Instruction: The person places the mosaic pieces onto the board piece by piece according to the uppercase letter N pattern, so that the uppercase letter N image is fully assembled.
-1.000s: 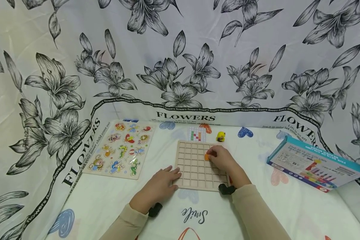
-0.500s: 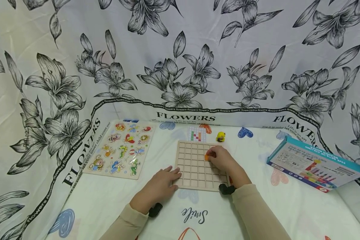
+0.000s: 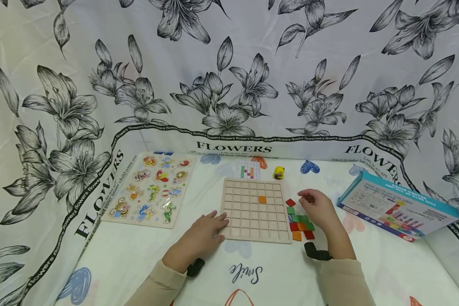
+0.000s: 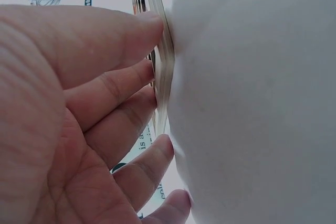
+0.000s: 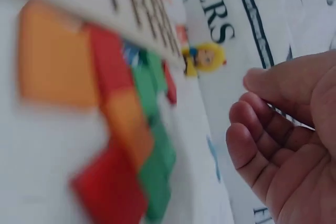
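Note:
A wooden grid board (image 3: 248,216) lies flat, with one orange square tile (image 3: 262,199) in a cell of its upper right part. My left hand (image 3: 199,236) rests at the board's left edge, its fingers touching the rim; in the left wrist view the thumb (image 4: 121,32) lies along that edge. My right hand (image 3: 319,208) hovers right of the board, fingers loosely curled and holding nothing. Beneath and beside it lies a loose group of red, green and orange tiles (image 3: 300,219). In the right wrist view these tiles are blurred.
A small pattern card (image 3: 248,170) and a yellow toy figure (image 3: 279,172) sit behind the board. To the left lies an insect picture puzzle (image 3: 153,193). At the right stands a blue-and-white box (image 3: 398,206). A flower-printed curtain (image 3: 229,85) closes off the back.
My right hand has let go of the orange tile and moved right, off the board, uncovering the loose tiles. My left hand stays at the board's edge. The head view has shifted slightly.

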Available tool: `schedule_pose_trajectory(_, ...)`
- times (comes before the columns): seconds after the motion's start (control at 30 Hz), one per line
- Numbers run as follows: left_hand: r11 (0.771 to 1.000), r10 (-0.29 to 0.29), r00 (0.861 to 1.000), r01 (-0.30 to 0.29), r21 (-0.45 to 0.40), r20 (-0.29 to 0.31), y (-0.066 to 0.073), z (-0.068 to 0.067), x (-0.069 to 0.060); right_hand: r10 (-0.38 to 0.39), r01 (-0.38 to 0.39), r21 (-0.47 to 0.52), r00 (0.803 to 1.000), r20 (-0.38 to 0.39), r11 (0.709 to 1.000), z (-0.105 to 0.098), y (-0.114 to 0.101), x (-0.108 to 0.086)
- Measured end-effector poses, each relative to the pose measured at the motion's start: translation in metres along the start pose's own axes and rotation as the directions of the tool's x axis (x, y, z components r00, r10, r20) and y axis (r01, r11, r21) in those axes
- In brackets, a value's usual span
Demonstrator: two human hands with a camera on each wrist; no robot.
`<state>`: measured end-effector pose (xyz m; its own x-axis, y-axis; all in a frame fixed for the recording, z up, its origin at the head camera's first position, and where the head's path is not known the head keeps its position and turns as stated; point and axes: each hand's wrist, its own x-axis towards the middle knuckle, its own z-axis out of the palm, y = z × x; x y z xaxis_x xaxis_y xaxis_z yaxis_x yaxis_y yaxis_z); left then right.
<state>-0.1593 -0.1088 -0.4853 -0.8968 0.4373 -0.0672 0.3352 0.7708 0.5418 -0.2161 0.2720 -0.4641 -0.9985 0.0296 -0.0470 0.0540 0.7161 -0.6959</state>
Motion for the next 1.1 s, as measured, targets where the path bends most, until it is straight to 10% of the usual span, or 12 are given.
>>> schedule_pose_trajectory(0.37, 1.000, -0.003, 1.000, 0.003, 0.010, -0.002, -0.001, -0.001, 0.001, 0.035, -0.012, -0.130, 0.983, 0.182, 0.991, -0.004, 0.025, -0.034)
schedule_pose_trajectory(1.1, 0.999, -0.008, 1.000, 0.008, -0.036, 0.000, -0.001, 0.000, -0.001, 0.029, 0.002, -0.145, 0.978, 0.206, 0.989, 0.000, 0.032, -0.043)
